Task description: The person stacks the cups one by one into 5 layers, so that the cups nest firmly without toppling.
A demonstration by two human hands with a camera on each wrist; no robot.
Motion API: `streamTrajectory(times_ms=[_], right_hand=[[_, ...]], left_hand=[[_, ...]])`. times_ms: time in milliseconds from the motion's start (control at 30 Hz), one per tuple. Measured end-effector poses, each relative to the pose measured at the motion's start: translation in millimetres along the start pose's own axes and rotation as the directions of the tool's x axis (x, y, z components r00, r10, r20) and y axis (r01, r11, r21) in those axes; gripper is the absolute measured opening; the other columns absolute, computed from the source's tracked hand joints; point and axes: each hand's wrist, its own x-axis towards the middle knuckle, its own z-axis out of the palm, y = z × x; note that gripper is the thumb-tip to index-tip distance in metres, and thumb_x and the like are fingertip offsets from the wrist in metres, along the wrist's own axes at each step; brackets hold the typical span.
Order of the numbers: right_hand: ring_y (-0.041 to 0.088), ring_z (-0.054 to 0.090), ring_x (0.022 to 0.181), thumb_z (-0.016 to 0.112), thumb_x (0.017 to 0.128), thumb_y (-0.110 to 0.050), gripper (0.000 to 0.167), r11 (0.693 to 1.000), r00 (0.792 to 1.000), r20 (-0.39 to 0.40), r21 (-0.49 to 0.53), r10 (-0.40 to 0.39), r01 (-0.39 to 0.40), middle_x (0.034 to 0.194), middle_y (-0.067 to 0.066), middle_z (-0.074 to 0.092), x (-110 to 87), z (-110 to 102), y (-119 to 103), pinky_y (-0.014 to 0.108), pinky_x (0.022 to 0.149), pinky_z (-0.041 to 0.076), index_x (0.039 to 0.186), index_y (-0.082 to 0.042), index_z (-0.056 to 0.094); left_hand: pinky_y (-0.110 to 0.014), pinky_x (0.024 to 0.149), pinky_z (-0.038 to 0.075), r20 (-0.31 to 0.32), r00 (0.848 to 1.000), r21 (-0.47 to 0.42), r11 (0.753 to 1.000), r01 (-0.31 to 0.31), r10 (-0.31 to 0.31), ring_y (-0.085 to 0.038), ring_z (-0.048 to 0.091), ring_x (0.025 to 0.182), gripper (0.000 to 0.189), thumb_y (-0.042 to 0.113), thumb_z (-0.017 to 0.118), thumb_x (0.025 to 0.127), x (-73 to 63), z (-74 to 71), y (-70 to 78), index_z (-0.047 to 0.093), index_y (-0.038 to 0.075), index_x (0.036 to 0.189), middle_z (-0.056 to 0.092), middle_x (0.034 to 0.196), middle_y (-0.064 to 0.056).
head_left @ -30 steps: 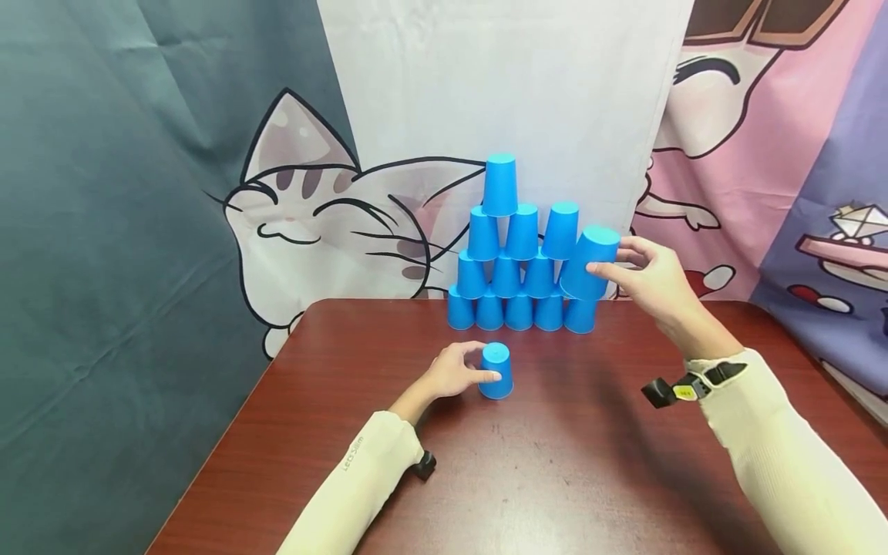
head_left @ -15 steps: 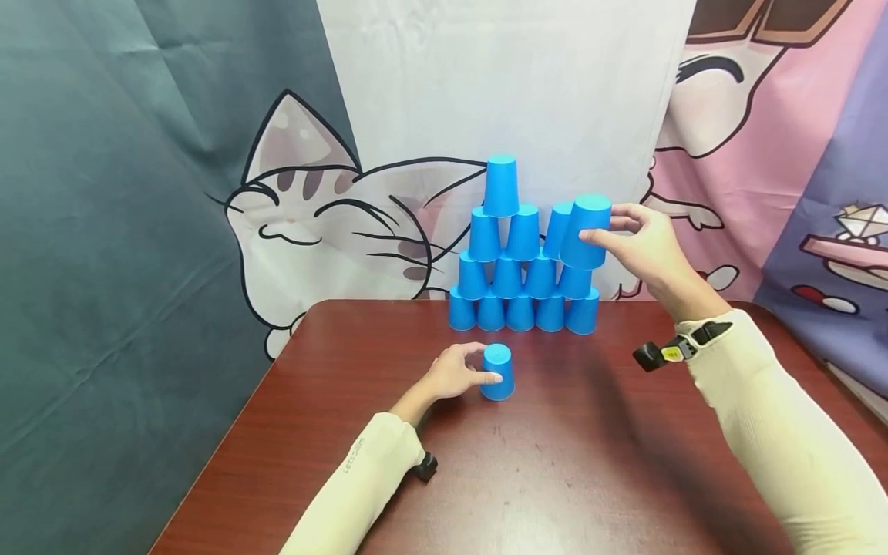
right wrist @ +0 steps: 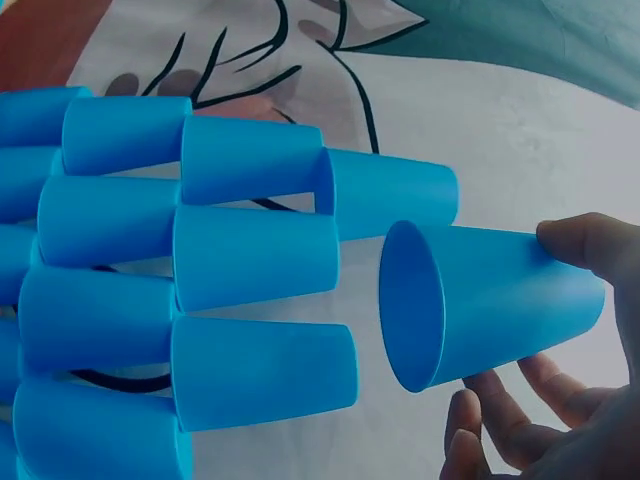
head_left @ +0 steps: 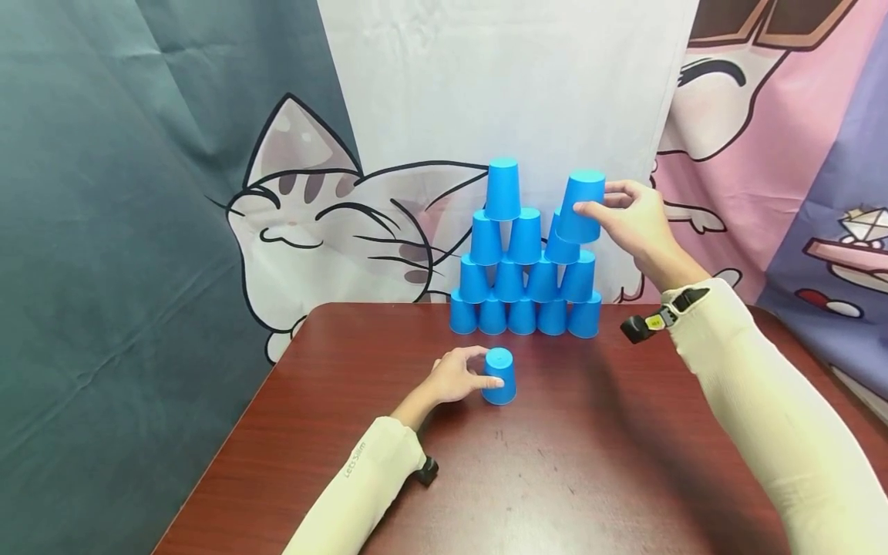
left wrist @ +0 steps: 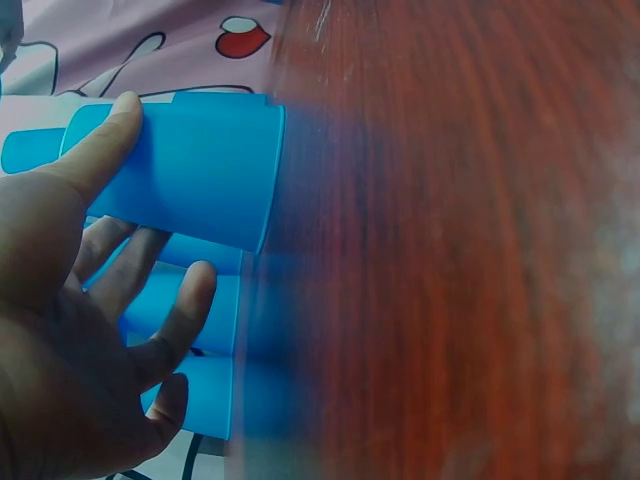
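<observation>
My right hand [head_left: 638, 223] pinches an upside-down blue cup [right wrist: 490, 305] between thumb and fingers, up beside the top rows of a pyramid of blue cups [head_left: 509, 279]. In the head view this cup overlaps the rightmost cup of the third row; in the right wrist view a gap shows between its open rim and the stacked cups. The pyramid has a single cup [head_left: 502, 190] on top, toward its left side. My left hand [head_left: 454, 375] holds another upside-down blue cup [left wrist: 190, 170] by its side, standing on the table in front of the pyramid.
The reddish-brown wooden table [head_left: 388, 331] carries the pyramid along its back edge. Directly behind hangs a cloth [head_left: 569, 92] printed with cartoon cats. A wrist camera [head_left: 645, 324] is strapped below my right hand.
My right hand has raised its cup from in front of the second row's right end to beside the upper rows, slightly leftward. The left hand and its cup have stayed in place.
</observation>
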Motion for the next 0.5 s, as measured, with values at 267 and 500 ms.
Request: streamTrajectory(times_ms=[267, 500], right_hand=[[0.037, 0.048, 0.132, 0.069, 0.087, -0.054, 0.076, 0.999, 0.998, -0.061, 0.036, -0.005, 0.008, 0.143, 0.019, 0.051, 24.9, 12, -3, 0.057, 0.108, 0.038, 0.143, -0.008, 0.047], [0.035, 0.047, 0.134, 0.068, 0.086, -0.057, 0.079, 1.000, 0.999, -0.049, 0.027, -0.014, 0.015, 0.147, 0.014, 0.049, 39.7, 22, -3, 0.054, 0.108, 0.038, 0.146, -0.011, 0.046]], left_hand=[[-0.052, 0.093, 0.035, -0.011, 1.000, -0.012, 1.000, -0.005, 0.005, -0.016, 0.066, 0.097, 0.060, 0.047, 0.077, 0.083, 0.0, -0.1, 1.2, 0.062, 0.018, 0.133, 0.070, 0.119, 0.001], [-0.052, 0.093, 0.033, -0.015, 1.000, 0.027, 1.000, 0.001, -0.001, -0.020, 0.063, 0.106, 0.061, 0.049, 0.077, 0.082, -0.7, 0.3, 3.0, 0.062, 0.019, 0.134, 0.069, 0.119, 0.000]])
